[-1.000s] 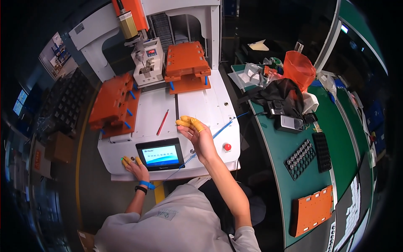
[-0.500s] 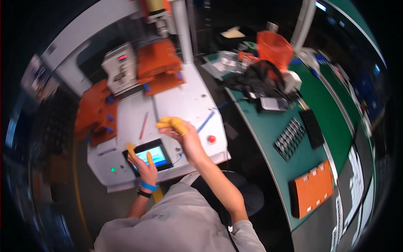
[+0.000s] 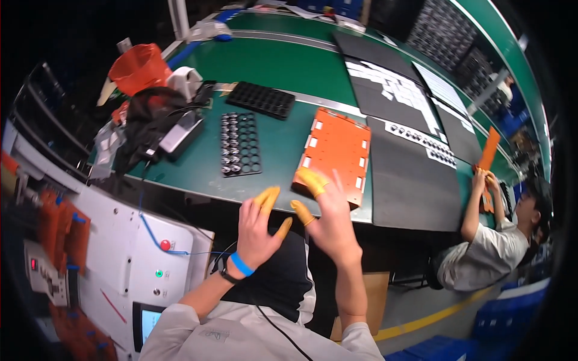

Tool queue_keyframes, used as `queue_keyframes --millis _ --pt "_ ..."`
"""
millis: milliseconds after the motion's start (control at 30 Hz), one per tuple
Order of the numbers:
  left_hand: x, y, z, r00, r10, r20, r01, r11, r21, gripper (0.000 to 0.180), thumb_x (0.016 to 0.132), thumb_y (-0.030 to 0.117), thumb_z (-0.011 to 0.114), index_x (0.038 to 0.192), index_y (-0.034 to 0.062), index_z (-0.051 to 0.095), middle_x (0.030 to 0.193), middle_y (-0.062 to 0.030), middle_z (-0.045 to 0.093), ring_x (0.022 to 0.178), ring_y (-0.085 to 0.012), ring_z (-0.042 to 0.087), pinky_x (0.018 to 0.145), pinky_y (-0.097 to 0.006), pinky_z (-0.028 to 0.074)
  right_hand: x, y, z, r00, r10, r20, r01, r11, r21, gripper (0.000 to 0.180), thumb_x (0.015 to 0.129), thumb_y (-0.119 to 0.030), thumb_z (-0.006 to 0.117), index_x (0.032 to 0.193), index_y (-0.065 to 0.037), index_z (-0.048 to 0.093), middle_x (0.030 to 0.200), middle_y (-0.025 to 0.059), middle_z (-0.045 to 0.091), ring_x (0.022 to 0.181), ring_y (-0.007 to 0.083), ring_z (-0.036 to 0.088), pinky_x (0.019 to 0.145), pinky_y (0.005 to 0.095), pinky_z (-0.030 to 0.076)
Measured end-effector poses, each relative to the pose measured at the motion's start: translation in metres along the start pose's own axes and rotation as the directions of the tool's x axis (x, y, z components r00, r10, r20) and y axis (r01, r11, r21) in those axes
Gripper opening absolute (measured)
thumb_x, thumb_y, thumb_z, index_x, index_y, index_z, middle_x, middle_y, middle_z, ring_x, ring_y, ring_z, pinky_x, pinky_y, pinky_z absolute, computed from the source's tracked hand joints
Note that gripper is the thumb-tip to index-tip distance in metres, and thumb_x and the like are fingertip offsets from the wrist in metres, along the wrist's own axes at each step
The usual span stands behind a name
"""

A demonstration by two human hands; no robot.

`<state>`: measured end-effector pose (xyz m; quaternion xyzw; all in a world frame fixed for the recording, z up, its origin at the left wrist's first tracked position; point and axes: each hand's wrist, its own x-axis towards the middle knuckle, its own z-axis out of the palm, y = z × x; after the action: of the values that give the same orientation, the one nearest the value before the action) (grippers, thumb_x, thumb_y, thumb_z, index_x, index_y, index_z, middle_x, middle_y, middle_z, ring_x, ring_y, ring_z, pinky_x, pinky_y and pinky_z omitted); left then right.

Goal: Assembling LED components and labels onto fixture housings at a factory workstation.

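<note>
Both my hands wear yellow finger cots on some fingers. My left hand [image 3: 256,231] hovers at the near edge of the green workbench [image 3: 198,171], thumb apart from the fingers and nothing in it. My right hand [image 3: 328,219] is raised beside the near left corner of an orange rectangular plate-like case [image 3: 337,153] with white tabs along its sides. Its fingers are spread and seem to hold nothing; I cannot tell whether they touch the case. Left of the case lies a black tray [image 3: 241,144] with shiny round parts in some of its holes. A second black tray [image 3: 261,100] sits behind it.
A red bin [image 3: 139,69] and a dark bag [image 3: 153,117] crowd the bench's left end. Dark mats [image 3: 415,186] with white strips cover the right. At far right a co-worker [image 3: 490,253] handles an orange piece [image 3: 490,150]. The white machine [image 3: 144,265] stands lower left.
My view has swung right, from the white machine to the green bench. My hands have left the area above the machine's screen and now are by the orange case.
</note>
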<state>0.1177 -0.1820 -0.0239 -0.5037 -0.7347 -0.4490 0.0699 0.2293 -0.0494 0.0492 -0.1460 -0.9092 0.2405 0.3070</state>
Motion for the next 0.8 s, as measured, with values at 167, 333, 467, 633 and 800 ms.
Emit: queue_keyframes --millis 167,333,467,633,800 --pt "0.054 -0.010 0.065 0.998 0.006 0.063 -0.009 0.999 0.050 0.084 0.065 0.039 0.088 0.128 -0.0048 0.054 0.125 -0.0158 0.054 0.116 -0.0348 0.047 0.099 -0.046 0.038 -0.028 0.073 -0.002 0.979 0.203 -0.037 -0.196 0.862 -0.467 0.075 0.080 -0.026 0.081 0.141 0.003 0.048 0.149 0.0177 0.046 0.145 0.0352 0.034 0.120 0.0564 0.020" --pt "0.075 -0.020 0.064 0.992 -0.088 0.096 0.087 0.996 0.016 0.062 0.057 0.039 0.093 0.096 -0.0005 0.067 0.106 -0.0114 0.057 0.106 -0.0308 0.048 0.093 -0.043 0.043 -0.030 0.102 0.011 0.974 0.009 -0.228 -0.114 0.885 -0.451 0.067 0.071 -0.022 0.083 0.132 -0.003 0.061 0.138 0.0156 0.059 0.134 0.0322 0.051 0.118 0.0537 0.030" --pt "0.073 -0.021 0.064 0.996 -0.054 0.077 0.056 0.998 -0.025 0.058 0.054 0.039 0.095 0.085 0.0008 0.064 0.098 -0.0096 0.056 0.099 -0.0298 0.050 0.089 -0.041 0.043 -0.037 0.112 0.009 0.975 -0.086 -0.205 -0.028 0.868 -0.496 0.054 0.074 -0.021 0.078 0.124 -0.001 0.067 0.131 0.0187 0.063 0.127 0.0346 0.057 0.111 0.0527 0.040" --pt "0.055 -0.015 0.047 0.998 -0.006 0.059 0.005 1.000 0.010 0.059 0.049 0.038 0.097 0.077 0.0044 0.057 0.086 -0.0065 0.053 0.088 -0.0289 0.050 0.079 -0.041 0.042 -0.043 0.093 -0.001 0.987 -0.136 -0.085 0.069 0.839 -0.540 0.046 0.080 -0.015 0.067 0.124 -0.003 0.066 0.131 0.0191 0.062 0.124 0.0343 0.060 0.109 0.0460 0.045" --pt "0.048 -0.016 0.041 0.999 0.006 0.040 -0.006 1.000 -0.002 0.062 0.049 0.041 0.096 0.079 0.0042 0.056 0.087 -0.0077 0.053 0.087 -0.0300 0.049 0.079 -0.042 0.041 -0.004 0.071 -0.040 0.968 -0.220 -0.122 0.126 0.843 -0.523 0.049 0.072 -0.032 0.080 0.114 -0.008 0.072 0.111 0.0123 0.072 0.102 0.0299 0.070 0.104 0.0485 0.050"
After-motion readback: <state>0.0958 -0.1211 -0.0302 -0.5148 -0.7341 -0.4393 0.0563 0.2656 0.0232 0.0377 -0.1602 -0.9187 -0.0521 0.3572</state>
